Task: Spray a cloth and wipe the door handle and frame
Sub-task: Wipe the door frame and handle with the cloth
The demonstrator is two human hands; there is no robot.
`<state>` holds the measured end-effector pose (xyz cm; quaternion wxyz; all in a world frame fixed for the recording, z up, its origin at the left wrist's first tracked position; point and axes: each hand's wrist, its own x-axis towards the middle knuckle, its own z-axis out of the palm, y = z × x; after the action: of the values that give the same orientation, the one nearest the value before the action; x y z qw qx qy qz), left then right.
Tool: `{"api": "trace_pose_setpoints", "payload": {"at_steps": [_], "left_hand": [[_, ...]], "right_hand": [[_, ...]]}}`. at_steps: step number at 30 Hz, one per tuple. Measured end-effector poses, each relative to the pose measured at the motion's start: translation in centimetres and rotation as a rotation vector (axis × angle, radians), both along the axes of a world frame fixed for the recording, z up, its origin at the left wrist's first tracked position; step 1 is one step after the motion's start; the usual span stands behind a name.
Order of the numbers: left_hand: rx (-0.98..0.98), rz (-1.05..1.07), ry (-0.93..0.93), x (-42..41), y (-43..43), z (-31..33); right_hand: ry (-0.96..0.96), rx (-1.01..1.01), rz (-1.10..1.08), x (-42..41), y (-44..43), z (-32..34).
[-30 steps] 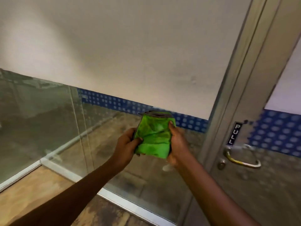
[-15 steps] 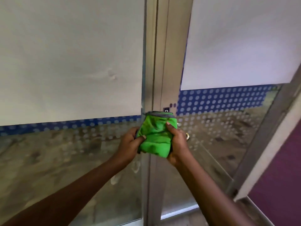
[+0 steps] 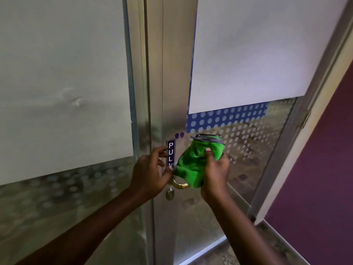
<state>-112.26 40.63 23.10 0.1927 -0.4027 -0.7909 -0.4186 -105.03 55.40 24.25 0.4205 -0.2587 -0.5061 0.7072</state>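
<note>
A crumpled green cloth (image 3: 191, 161) with a grey hem is gripped in my right hand (image 3: 215, 175), right in front of the door's metal stile (image 3: 172, 83). The cloth covers most of the brass door handle (image 3: 180, 185); only the handle's lower curve shows beneath it. My left hand (image 3: 150, 169) is just left of the cloth with fingers spread over the "PULL" label (image 3: 170, 150), its thumb touching the cloth's lower left edge. No spray bottle is in view.
A round keyhole (image 3: 169, 194) sits just below the handle. Frosted glass panels with a blue dotted band (image 3: 229, 117) flank the stile. A purple wall (image 3: 315, 169) and the outer door frame (image 3: 286, 140) stand at the right.
The view has swung right and closer to the door. Both hands moved the cloth onto the handle, and my left hand has opened off the cloth.
</note>
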Motion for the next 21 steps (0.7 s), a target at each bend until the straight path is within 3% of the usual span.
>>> {"api": "trace_pose_setpoints", "payload": {"at_steps": [3,6,11,21], "left_hand": [[-0.142,0.154,0.410,-1.9,1.1,0.6],[-0.217,0.217,0.639,-3.6,2.4,0.2],[-0.351,0.386,0.695,-5.3,4.0,-0.8],[-0.330,0.494,0.840,-6.3,3.7,-1.0]], "right_hand": [[-0.051,0.140,-0.096,-2.0,1.3,0.1],[-0.048,0.273,-0.158,-3.5,1.9,0.0],[0.002,0.410,-0.208,-6.0,1.5,-1.4],[0.107,0.590,-0.198,-10.2,-0.9,-3.4]]}}
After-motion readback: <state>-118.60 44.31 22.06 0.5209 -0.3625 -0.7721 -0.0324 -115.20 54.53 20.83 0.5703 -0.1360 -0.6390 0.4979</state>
